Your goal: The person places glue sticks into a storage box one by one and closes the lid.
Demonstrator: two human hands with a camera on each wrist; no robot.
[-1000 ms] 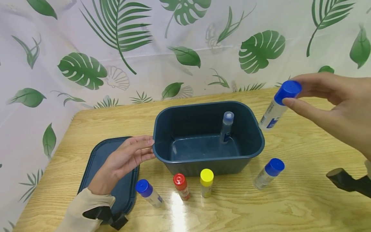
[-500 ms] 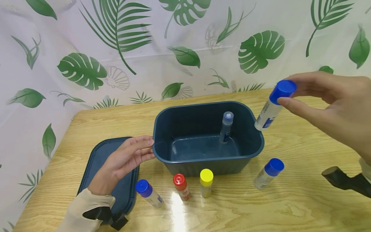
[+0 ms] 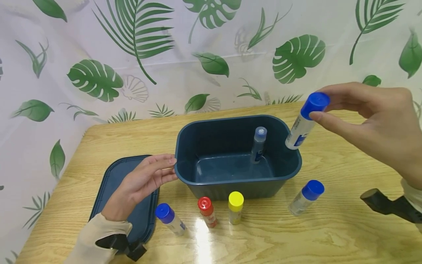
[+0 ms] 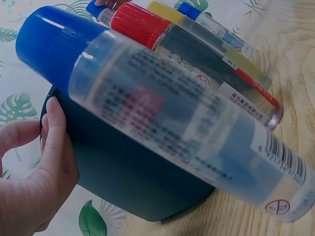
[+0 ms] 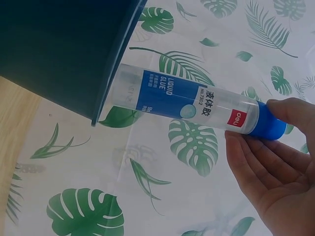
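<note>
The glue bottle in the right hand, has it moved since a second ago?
Yes. The glue bottle in the right hand has shifted left, and its lower end now overlaps the right rim of the blue tub.

The head view looks forward and down on the dark blue bin [image 3: 237, 157] from its near long side, taking in the whole worktop [image 3: 329, 234]. The left wrist view sits low on the worktop, very near, facing the bin [image 4: 128, 182] past lying glue bottles. The right wrist view looks up beside the bin's [image 5: 64, 44] outer wall.
</note>
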